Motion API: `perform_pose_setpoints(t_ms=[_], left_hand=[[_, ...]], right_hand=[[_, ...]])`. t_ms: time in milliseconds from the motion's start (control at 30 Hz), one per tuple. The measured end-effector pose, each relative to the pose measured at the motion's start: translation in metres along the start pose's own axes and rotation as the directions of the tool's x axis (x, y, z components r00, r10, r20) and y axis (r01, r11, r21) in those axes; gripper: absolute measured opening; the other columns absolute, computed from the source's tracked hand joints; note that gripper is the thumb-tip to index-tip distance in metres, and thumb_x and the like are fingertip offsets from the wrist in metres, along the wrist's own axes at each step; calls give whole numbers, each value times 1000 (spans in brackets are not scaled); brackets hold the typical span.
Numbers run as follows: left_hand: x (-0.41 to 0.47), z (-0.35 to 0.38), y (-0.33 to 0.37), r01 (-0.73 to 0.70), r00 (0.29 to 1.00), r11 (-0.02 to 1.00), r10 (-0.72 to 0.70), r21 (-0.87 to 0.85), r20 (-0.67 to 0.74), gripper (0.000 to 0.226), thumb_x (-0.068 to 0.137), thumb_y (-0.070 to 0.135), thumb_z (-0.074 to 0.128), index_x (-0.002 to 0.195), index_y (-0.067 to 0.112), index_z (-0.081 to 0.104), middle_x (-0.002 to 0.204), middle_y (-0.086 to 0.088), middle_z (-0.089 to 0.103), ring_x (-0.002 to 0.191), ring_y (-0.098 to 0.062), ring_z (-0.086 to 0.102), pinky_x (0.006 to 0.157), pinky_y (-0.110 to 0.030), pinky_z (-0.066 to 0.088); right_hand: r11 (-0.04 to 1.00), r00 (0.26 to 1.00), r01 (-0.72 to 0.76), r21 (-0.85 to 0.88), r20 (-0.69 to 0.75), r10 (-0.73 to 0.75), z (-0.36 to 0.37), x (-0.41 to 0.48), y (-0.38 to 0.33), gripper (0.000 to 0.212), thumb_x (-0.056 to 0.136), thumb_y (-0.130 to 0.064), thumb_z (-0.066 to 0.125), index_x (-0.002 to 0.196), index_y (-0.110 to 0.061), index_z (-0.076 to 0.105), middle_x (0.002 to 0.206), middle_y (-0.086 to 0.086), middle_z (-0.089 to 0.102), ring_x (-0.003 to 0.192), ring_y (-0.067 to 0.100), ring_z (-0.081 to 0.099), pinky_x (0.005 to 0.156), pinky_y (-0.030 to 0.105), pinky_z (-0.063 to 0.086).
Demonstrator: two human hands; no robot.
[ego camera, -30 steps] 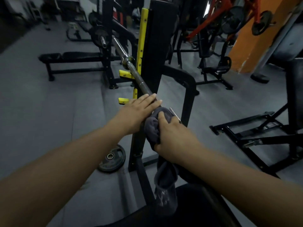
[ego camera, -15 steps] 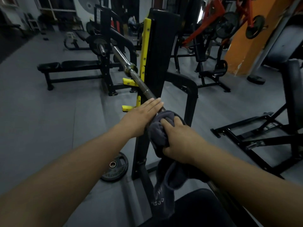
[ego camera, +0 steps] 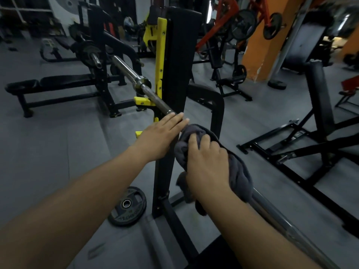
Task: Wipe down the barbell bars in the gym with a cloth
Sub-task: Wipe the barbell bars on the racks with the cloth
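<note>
Standing before you, the black rack (ego camera: 174,74) with yellow hooks (ego camera: 142,100) carries the barbell bar (ego camera: 153,98), which runs diagonally from the far sleeve down past your right forearm. Your grey cloth (ego camera: 239,171) is bunched around the bar near the upright, a tail hanging below. Your right hand (ego camera: 207,164) grasps that cloth, fingers curled over it. Your left hand (ego camera: 161,136) lies on the bar just beside it, fingers straight. A weight plate (ego camera: 127,207) lies by the rack's foot, and its raised lettering is only partly legible, starting "TECH".
</note>
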State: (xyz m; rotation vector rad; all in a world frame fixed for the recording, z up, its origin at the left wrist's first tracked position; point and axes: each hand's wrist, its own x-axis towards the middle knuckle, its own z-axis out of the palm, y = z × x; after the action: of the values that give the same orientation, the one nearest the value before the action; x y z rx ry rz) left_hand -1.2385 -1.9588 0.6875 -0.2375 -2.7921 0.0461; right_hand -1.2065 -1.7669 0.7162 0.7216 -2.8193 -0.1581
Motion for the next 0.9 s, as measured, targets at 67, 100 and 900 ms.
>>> perform_pose_setpoints(t_ms=[67, 100, 900], left_hand=[[3, 6, -8, -34, 999, 999, 34, -5, -21, 100, 81, 3, 65, 157, 30, 6, 167, -2, 12, 153, -25, 13, 111, -43, 42], [5, 8, -13, -52, 998, 999, 52, -6, -28, 101, 80, 2, 64, 156, 31, 5, 167, -2, 14, 153, -26, 14, 109, -43, 42], [-20, -11, 97, -371, 927, 927, 365, -62, -87, 93, 80, 36, 65, 157, 10, 21, 165, -8, 22, 153, -22, 14, 125, -43, 10]], right_hand=[[998, 998, -60, -20, -30, 60, 3, -8, 1, 82, 93, -39, 63, 154, -12, 15, 141, 20, 41, 115, 36, 51, 92, 44, 43], [995, 996, -91, -38, -27, 90, 4, -3, -2, 83, 93, -40, 62, 154, -11, 14, 138, 20, 43, 113, 36, 52, 90, 44, 44], [979, 984, -168, 119, 76, 160, -25, -85, 58, 76, 88, -41, 65, 146, -21, 20, 128, 10, 51, 107, 30, 58, 74, 35, 38]])
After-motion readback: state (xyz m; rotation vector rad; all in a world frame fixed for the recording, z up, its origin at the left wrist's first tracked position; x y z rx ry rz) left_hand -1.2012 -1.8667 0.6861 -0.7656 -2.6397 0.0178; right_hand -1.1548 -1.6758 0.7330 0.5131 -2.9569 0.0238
